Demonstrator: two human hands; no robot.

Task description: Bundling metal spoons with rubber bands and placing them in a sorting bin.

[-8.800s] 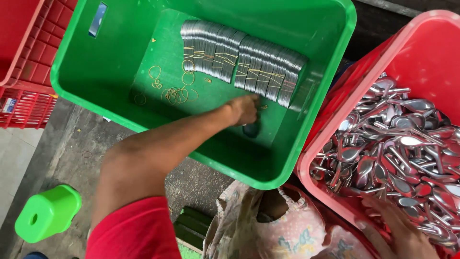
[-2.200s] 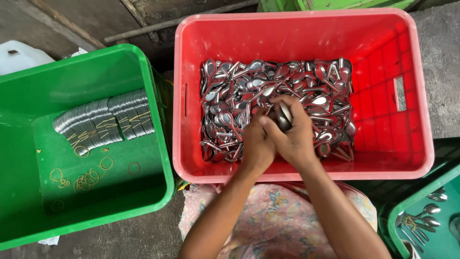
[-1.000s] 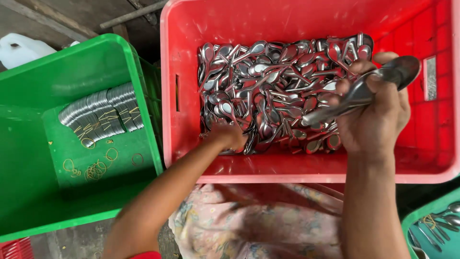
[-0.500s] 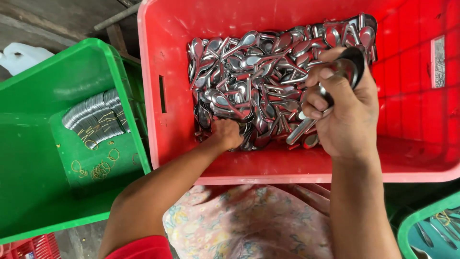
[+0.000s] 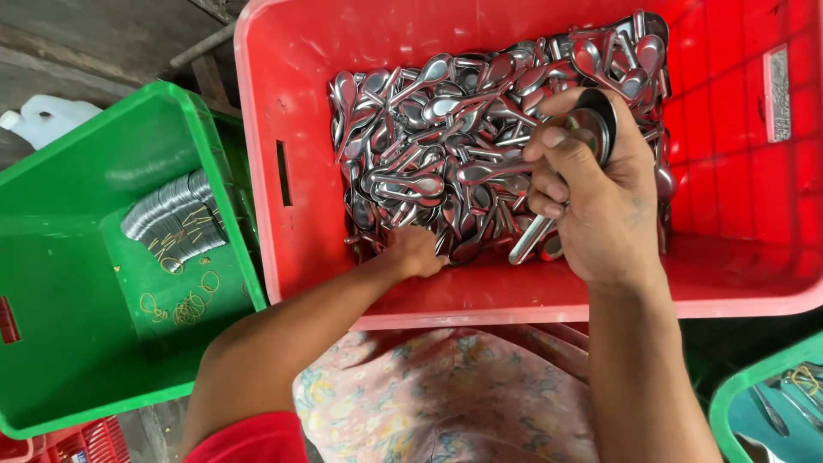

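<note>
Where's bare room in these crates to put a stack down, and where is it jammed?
Free: the red crate floor right of the spoon pile and the strip between pile and near wall; the green crate floor around the stacked spoons and rubber bands. Crowded: the pile, where the left hand digs and the right hand grips nested spoons.

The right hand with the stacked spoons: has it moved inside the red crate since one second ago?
Yes. The right hand with its stack of spoons moved left, away from the red crate's right wall, toward the middle of the spoon pile.
</note>
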